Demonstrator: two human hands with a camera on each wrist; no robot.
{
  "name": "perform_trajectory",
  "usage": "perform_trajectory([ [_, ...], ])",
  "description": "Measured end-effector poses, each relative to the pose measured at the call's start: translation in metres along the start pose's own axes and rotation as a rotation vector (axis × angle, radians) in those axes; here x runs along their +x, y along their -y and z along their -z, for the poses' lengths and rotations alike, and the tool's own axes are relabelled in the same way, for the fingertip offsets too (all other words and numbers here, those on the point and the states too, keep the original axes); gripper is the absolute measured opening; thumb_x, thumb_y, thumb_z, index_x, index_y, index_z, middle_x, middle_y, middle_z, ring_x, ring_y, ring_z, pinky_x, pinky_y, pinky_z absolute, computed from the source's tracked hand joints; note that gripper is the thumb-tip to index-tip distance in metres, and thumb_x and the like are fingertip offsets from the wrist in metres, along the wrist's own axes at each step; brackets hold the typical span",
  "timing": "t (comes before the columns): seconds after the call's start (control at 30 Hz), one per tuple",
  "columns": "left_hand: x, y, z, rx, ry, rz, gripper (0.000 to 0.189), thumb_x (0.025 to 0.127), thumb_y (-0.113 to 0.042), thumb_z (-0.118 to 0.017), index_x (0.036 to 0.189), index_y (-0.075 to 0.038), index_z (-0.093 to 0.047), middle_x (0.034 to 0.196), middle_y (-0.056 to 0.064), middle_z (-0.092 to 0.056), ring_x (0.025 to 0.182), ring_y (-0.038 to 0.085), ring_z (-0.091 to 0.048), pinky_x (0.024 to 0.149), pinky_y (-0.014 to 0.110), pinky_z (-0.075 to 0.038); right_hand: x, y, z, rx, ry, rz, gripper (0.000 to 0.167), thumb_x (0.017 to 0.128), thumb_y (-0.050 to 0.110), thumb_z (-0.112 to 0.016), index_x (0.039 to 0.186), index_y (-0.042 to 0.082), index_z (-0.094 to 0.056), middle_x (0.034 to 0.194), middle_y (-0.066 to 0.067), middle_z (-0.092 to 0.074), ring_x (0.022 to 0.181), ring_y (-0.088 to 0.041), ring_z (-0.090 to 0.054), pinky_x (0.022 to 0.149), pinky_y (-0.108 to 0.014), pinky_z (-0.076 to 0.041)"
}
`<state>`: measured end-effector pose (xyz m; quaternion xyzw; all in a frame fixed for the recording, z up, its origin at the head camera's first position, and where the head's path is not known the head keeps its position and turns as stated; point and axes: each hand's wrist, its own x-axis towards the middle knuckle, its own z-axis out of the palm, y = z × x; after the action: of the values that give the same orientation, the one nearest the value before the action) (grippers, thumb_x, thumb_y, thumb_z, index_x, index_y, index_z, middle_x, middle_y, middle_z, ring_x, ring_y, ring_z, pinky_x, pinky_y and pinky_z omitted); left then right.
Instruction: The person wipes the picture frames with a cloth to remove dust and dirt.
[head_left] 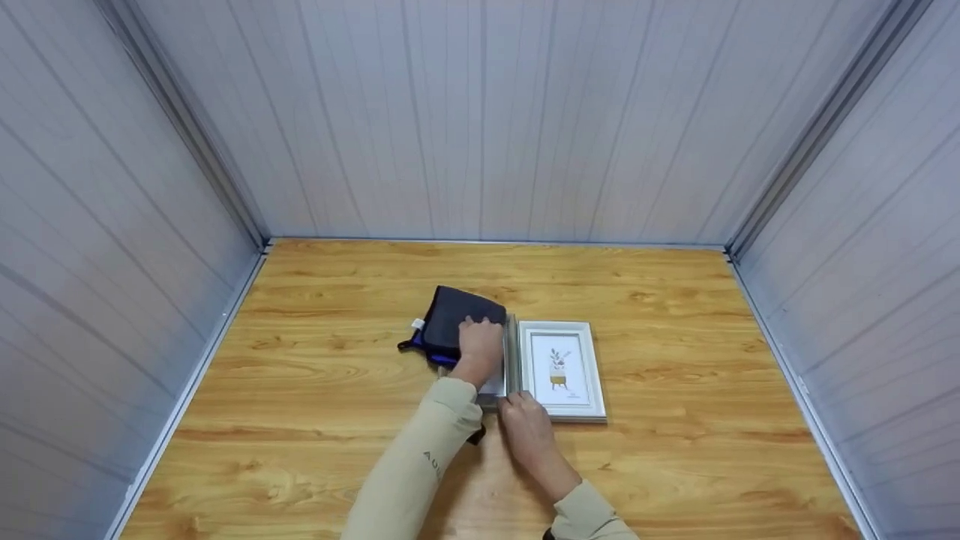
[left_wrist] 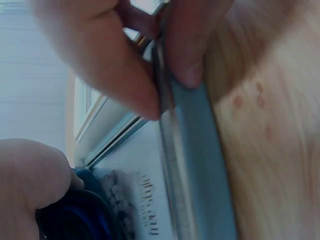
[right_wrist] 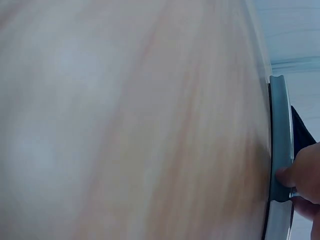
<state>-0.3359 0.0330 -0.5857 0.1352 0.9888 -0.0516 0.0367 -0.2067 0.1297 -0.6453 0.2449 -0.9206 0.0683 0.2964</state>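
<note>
My left hand (head_left: 480,349) grips a folded dark cloth (head_left: 457,315) with a blue underside, a white tag and a hanging loop. The cloth lies over a silver-grey picture frame (head_left: 514,360) and hides much of it. At the frame's near right corner, my right hand (head_left: 529,427) pinches the rim between thumb and fingers. Up close in the left wrist view, the frame's rim (left_wrist: 200,160) runs past a pale panel with printed lettering, and the cloth (left_wrist: 75,215) is bunched under the left hand. The right wrist view shows the right thumb on the rim (right_wrist: 281,130).
A white picture frame (head_left: 598,375) with a potted-plant print lies flat, close along the right side of the silver-grey one. Both are on a wood-grain tabletop (head_left: 315,420). Pale panel walls (head_left: 480,120) enclose it at the back and on both sides.
</note>
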Motion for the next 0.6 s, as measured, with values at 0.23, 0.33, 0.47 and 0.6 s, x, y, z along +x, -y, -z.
perform_trajectory([
  [0.23, -0.001, 0.011, -0.006, -0.065, -0.02, -0.013, 0.031, 0.099, -0.02, -0.053, 0.126, -0.014, -0.066, 0.139, 0.006, -0.054, 0.129, 0.041, -0.044, 0.099, 0.052, -0.04, 0.006, -0.002, 0.002, 0.023, -0.03, -0.022, 0.014, 0.069, -0.009, -0.068, 0.069, 0.005, -0.065, 0.065, -0.006, -0.058, 0.06, -0.023, -0.053, 0.052, -0.033, -0.047],
  [0.33, -0.003, 0.023, -0.009, -0.054, -0.019, 0.045, 0.035, 0.094, -0.026, -0.06, 0.127, -0.014, -0.065, 0.14, 0.006, -0.053, 0.13, 0.043, -0.043, 0.098, 0.053, -0.038, 0.007, -0.004, 0.004, 0.062, -0.022, -0.057, 0.015, 0.067, -0.009, -0.069, 0.067, 0.006, -0.066, 0.066, -0.005, -0.061, 0.061, -0.024, -0.054, 0.054, -0.033, -0.047],
  [0.47, -0.007, 0.041, -0.012, -0.016, -0.001, 0.125, 0.049, 0.087, -0.035, -0.07, 0.131, -0.014, -0.063, 0.142, 0.005, -0.051, 0.132, 0.043, -0.039, 0.099, 0.053, -0.037, 0.009, -0.005, 0.004, 0.119, 0.015, -0.079, 0.014, 0.067, -0.006, -0.073, 0.072, 0.007, -0.071, 0.069, -0.004, -0.066, 0.063, -0.023, -0.054, 0.056, -0.032, -0.047],
  [0.6, -0.009, 0.048, -0.014, -0.037, -0.018, 0.079, 0.054, 0.087, -0.035, -0.07, 0.133, -0.009, -0.06, 0.142, 0.01, -0.05, 0.134, 0.045, -0.036, 0.101, 0.054, -0.036, 0.01, -0.005, 0.004, 0.169, 0.021, -0.113, 0.015, 0.067, -0.004, -0.078, 0.074, 0.009, -0.074, 0.071, -0.001, -0.068, 0.063, -0.022, -0.053, 0.055, -0.032, -0.047],
])
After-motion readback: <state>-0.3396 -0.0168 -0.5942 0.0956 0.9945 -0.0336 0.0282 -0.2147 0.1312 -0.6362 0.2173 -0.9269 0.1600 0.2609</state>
